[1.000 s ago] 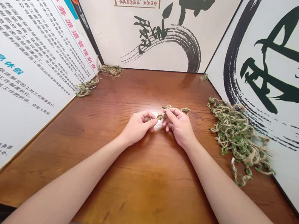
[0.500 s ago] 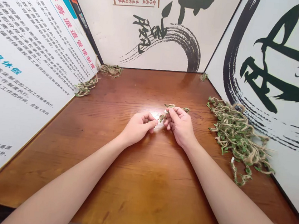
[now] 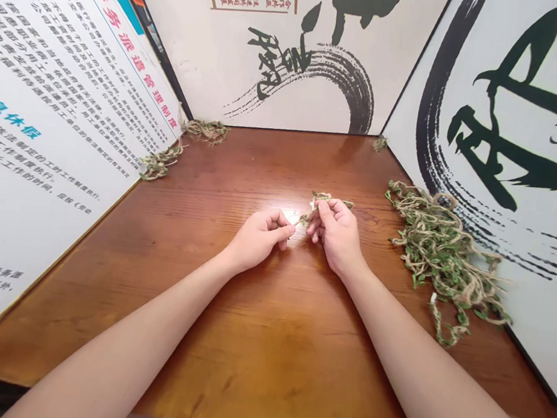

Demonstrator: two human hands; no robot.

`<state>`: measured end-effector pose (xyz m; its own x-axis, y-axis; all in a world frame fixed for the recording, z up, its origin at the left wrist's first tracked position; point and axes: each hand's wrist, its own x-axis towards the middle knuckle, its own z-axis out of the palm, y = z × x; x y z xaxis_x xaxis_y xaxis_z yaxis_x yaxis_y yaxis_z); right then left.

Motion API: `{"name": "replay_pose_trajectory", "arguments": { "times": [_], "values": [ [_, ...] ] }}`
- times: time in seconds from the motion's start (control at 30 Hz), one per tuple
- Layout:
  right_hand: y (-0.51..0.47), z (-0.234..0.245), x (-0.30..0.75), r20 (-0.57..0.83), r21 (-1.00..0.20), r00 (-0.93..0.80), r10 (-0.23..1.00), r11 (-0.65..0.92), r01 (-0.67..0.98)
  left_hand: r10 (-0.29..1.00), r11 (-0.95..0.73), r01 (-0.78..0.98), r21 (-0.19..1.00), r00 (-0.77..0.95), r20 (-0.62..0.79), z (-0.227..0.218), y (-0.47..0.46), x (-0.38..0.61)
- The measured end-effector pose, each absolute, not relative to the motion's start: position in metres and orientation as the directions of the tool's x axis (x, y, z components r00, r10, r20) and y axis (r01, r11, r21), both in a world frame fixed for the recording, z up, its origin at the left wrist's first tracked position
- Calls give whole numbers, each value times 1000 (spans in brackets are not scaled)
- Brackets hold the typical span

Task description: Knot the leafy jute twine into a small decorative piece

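Over the middle of the table, my left hand (image 3: 261,239) pinches one end of a leafy twine garland (image 3: 321,196) between thumb and fingertips. My right hand (image 3: 336,234) is closed on the same garland a little further along, thumb against the forefinger. A small white bit shows at the right fingertips; what it is I cannot make out. Green leaves fill the short gap between the two hands, and more of the strand shows behind my right hand. My fingers hide part of it.
A large heap of similar leafy twine (image 3: 447,252) lies on the wooden table (image 3: 253,340) at the right. Smaller bunches lie at the left edge (image 3: 160,162), back left corner (image 3: 207,131) and back right corner (image 3: 379,143). Printed panels (image 3: 284,69) wall in three sides.
My right hand has shifted very slightly to the right with the garland, widening the gap between the hands a little. My left hand stays put.
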<state>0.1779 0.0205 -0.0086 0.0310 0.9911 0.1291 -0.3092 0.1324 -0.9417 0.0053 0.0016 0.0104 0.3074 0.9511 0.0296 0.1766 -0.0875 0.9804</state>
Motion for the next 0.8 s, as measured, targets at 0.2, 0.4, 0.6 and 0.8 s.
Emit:
{"name": "replay_pose_trajectory", "arguments": {
  "times": [0.2, 0.4, 0.6, 0.8],
  "values": [
    [21, -10, 178, 143, -941, 53, 988, 152, -304, 948, -71, 154, 985, 318, 19, 12, 0, 7],
    [22, -10, 178, 143, -934, 77, 987, 160, -318, 945, -74, 176, 982, 328, 12, 14, 0, 7],
    [22, -9, 178, 115, -909, 112, 987, 150, -388, 941, -111, 210, 971, 337, 34, 15, 0, 5],
    [21, -7, 178, 101, -904, 130, 986, 145, -402, 942, -139, 235, 962, 330, 55, 14, 1, 4]
  ]
}}
